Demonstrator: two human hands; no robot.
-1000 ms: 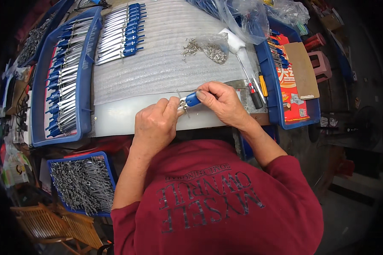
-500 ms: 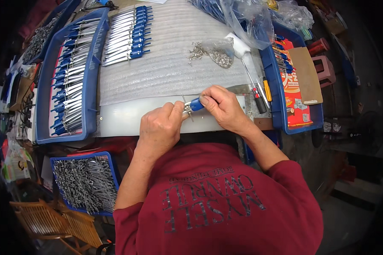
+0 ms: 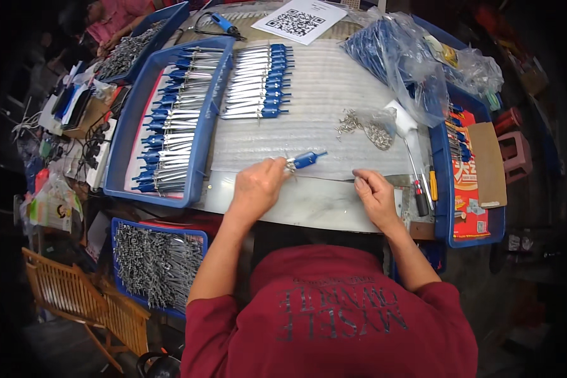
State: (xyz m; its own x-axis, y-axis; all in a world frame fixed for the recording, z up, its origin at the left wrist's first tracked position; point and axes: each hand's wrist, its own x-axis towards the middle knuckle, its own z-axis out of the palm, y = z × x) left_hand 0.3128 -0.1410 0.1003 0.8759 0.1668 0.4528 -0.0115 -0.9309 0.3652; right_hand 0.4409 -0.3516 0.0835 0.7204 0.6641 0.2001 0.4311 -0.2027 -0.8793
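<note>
My left hand is closed round the metal end of a blue-handled metal tool. The tool's blue handle points up and to the right over the near part of the foam mat. My fingers hide most of the metal part. To the right, my right hand hovers over the near table edge, fingers loosely bent and the thumb a little apart from them. Nothing shows between its fingers. Beyond my hands lies a row of similar blue-handled tools on the foam mat.
A blue tray of similar tools stands left; a blue bin of metal parts sits below it. Small screws lie beyond my right hand. Screwdrivers lie beside the right tray. A printed sheet lies at the back.
My right hand has let go of the blue handle and moved right and down relative to it. My left hand still holds the tool, whose blue end now shows fully. The whole view has shifted.
</note>
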